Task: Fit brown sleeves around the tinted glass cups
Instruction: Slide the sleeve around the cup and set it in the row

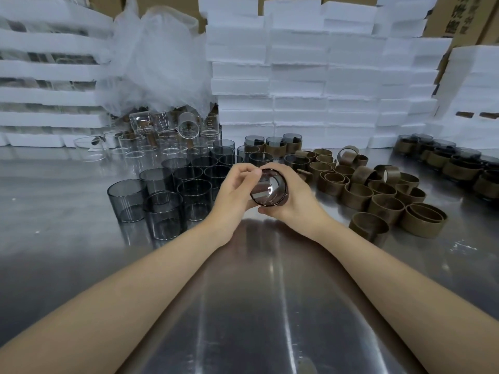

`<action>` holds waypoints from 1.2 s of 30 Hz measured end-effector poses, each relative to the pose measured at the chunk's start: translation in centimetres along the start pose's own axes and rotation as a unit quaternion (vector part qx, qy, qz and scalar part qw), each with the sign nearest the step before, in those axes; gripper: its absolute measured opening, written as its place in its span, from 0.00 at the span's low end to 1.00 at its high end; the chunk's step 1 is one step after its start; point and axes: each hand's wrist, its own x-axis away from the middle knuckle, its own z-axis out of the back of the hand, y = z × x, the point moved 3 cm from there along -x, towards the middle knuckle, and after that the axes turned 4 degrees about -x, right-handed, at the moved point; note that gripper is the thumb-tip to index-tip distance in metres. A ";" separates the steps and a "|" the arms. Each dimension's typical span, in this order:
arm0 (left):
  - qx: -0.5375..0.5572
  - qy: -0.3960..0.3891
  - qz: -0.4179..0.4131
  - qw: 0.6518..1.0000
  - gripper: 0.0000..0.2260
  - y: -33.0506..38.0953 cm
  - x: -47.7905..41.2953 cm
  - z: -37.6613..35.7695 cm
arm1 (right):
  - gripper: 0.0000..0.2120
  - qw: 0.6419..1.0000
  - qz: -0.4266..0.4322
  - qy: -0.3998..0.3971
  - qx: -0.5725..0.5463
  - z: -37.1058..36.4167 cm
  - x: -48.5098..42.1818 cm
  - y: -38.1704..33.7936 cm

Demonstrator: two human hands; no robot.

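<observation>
The tinted cup (268, 188) lies on its side above the worktop (243, 306), open mouth facing the person. Both hands hold it: the left hand (234, 190) pinches the rim, the right hand (295, 197) wraps around it. Loose brown sleeves (378, 195) sit nearer the right hand.

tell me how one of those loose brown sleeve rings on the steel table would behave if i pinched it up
The brown sleeve rings look thin-walled and open at both ends, so one would probably be light and flex under a pinch. Several lie on their sides among the pile, so a nudged ring may roll on the smooth steel table.
</observation>
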 end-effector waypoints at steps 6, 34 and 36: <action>-0.013 0.019 0.015 1.000 0.06 -0.1 0.0 0.1 | 0.32 0.994 0.034 -0.018 0.100 0.2 0.1 -0.4; -0.205 -0.038 -0.048 0.977 0.25 -0.3 0.3 -0.3 | 0.34 0.995 -0.076 -0.030 0.061 -0.1 0.1 -0.3; -0.210 -0.046 -0.047 0.976 0.26 -0.3 0.4 -0.4 | 0.32 0.993 -0.102 -0.030 0.052 0.1 0.0 -0.1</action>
